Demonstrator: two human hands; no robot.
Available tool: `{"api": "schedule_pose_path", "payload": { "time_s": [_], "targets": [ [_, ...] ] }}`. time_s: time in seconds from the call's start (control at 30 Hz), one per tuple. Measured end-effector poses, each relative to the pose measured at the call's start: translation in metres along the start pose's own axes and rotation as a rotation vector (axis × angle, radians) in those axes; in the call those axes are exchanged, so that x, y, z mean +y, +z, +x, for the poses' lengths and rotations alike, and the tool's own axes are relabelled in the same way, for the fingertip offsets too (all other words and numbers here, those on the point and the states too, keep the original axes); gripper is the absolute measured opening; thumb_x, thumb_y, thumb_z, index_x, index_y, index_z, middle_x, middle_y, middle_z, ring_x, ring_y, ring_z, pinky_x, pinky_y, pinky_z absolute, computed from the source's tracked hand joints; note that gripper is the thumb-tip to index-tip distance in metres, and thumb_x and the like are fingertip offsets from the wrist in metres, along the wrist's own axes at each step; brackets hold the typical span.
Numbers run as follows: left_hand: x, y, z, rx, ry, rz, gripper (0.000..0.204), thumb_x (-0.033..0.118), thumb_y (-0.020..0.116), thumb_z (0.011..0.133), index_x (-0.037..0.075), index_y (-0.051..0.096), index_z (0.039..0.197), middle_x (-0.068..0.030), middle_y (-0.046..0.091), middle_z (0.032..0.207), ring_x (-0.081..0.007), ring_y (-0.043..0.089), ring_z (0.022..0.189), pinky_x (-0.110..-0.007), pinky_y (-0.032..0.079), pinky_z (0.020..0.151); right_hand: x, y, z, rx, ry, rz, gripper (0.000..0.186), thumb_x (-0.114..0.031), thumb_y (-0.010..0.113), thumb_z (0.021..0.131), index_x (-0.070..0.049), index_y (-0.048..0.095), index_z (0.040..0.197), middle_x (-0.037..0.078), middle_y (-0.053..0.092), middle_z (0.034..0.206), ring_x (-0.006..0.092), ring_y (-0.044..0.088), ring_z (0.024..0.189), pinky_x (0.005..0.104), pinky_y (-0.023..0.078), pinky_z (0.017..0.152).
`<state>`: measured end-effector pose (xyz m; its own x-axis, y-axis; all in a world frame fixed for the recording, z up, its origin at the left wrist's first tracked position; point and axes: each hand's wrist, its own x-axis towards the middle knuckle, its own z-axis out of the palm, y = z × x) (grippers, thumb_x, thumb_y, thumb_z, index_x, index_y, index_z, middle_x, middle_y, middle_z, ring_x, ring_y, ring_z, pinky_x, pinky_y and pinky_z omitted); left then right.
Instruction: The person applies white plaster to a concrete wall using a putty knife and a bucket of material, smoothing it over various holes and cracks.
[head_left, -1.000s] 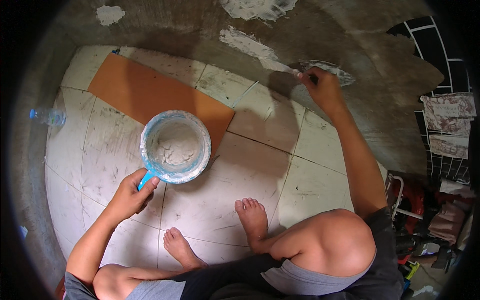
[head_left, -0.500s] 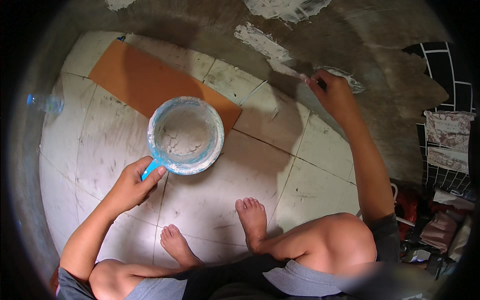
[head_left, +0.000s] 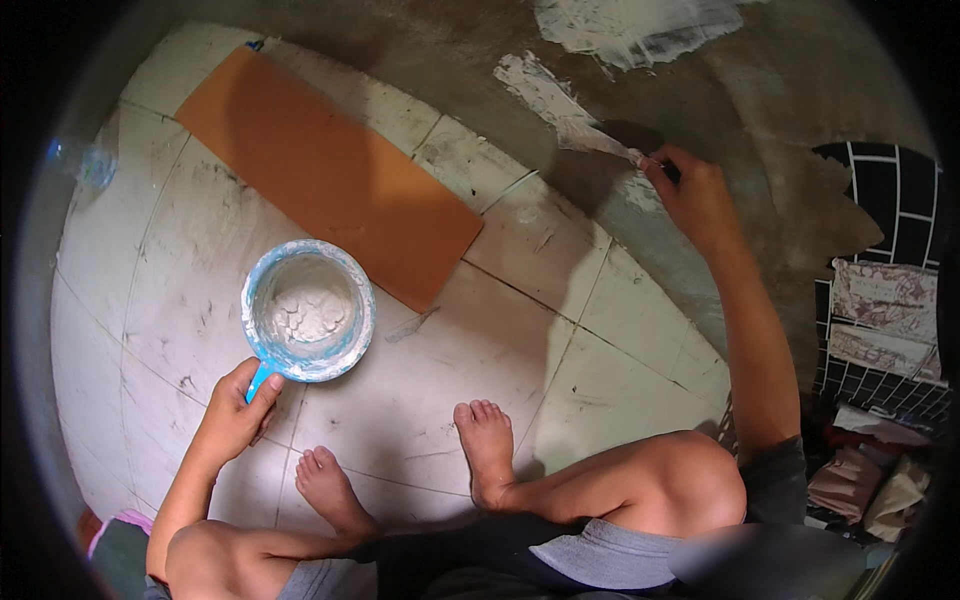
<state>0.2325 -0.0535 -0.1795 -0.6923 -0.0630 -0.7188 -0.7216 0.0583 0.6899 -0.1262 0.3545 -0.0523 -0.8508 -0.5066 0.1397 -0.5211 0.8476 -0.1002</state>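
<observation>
My left hand (head_left: 238, 410) grips the handle of a blue dipper (head_left: 259, 340), its rim smeared white. Whitish putty (head_left: 308, 312) lies inside it. The dipper hangs above the tiled floor, left of my bare feet. Off to the upper right, my right hand (head_left: 697, 195) is closed around a putty knife (head_left: 603, 141). Its putty-coated blade is against the grey-brown wall (head_left: 780, 110), at the lower end of a white putty streak (head_left: 535, 88). A larger white patch (head_left: 640, 28) covers the wall higher up.
An orange board (head_left: 330, 165) lies on the pale floor tiles (head_left: 400, 350) along the wall's foot. A clear plastic bottle (head_left: 88, 163) is at the far left. Black tile-patterned covering (head_left: 880, 190) and a heap of cloths and bags (head_left: 860, 475) are at the right.
The dipper has moved left and toward me, uncovering more of the orange board. My right hand and the putty knife have shifted slightly right and down in the picture; the view has shifted too.
</observation>
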Motion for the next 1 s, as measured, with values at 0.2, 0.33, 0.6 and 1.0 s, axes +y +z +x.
{"api": "schedule_pose_path", "payload": {
  "time_s": [0.2, 0.33, 0.6, 1.0],
  "targets": [
    [-0.045, 0.007, -0.007, -0.052, 0.021, -0.067, 0.029, 0.035, 0.055, 0.106, 0.005, 0.055, 0.109, 0.0020, 0.045, 0.060, -0.0067, 0.039, 0.044, -0.024, 0.033, 0.039, 0.017, -0.027, -0.012, 0.010, 0.074, -0.061, 0.020, -0.024, 0.073, 0.093, -0.004, 0.071, 0.096, 0.017, 0.068, 0.073, 0.0234, 0.061, 0.058, 0.0361, 0.049, 0.059],
    [-0.055, 0.015, -0.008, -0.050, 0.062, -0.177, 0.032, 0.036, 0.054, 0.107, 0.005, 0.055, 0.113, 0.0015, 0.046, 0.060, -0.0070, 0.040, 0.043, -0.024, 0.033, 0.039, -0.004, -0.027, -0.022, -0.097, 0.062, -0.019, 0.020, -0.023, 0.073, 0.094, -0.004, 0.072, 0.097, 0.015, 0.069, 0.074, 0.0204, 0.060, 0.058, 0.0340, 0.049, 0.059],
    [-0.050, 0.019, -0.005, -0.041, 0.096, -0.221, 0.035, 0.037, 0.053, 0.107, 0.004, 0.055, 0.119, 0.0011, 0.046, 0.058, -0.0075, 0.039, 0.041, -0.025, 0.033, 0.039, 0.005, 0.012, -0.002, -0.047, 0.073, -0.045, 0.022, -0.025, 0.073, 0.095, -0.003, 0.071, 0.100, 0.016, 0.070, 0.080, 0.0220, 0.063, 0.065, 0.0355, 0.051, 0.064],
    [-0.043, 0.014, 0.005, 0.015, 0.337, 0.140, 0.029, 0.029, 0.057, 0.106, 0.003, 0.059, 0.117, -0.0005, 0.055, 0.068, -0.0065, 0.047, 0.053, -0.026, 0.040, 0.050, -0.086, -0.036, -0.062, -0.253, -0.061, 0.381, 0.015, -0.012, 0.068, 0.096, 0.001, 0.069, 0.103, 0.012, 0.072, 0.091, 0.0170, 0.067, 0.082, 0.0307, 0.052, 0.077]
  ]
}}
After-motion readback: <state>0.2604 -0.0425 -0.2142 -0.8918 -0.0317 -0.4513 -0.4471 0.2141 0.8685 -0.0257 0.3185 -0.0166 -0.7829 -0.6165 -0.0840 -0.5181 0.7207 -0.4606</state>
